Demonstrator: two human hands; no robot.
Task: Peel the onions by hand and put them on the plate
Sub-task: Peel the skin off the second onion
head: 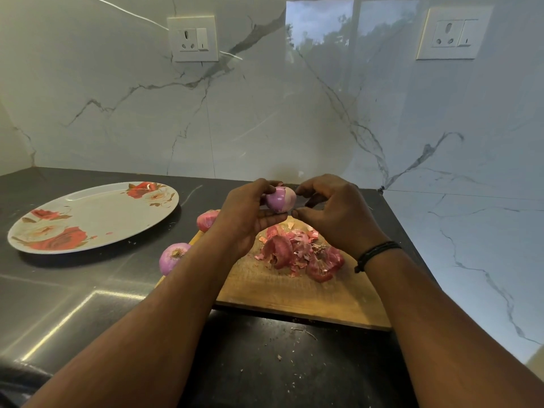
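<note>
left hand (244, 213) holds the small purple-pink half-peeled onion (280, 199) up above the far end of the worn wooden cutting board (297, 293), fingers curled under and round it, thumb on top; probably held there so scraps fall on the board, not the dark stone counter (73, 295). right hand (335, 213) is at the onion's right end, fingertips curled in and bunched against it, looks like pinching at skin, though i can't make out a strip between them. pile of dry red-pink onion skins (300, 254) sits on the board right under the hands, which fits. two more red onions wait off the board's left edge: one (173, 257) near the left forearm, one (207, 219) half hidden behind the left hand. oval white plate with red rose print (88, 219) is well left on the counter, nothing on it yet, so no onion delivered so far by my read.
</note>
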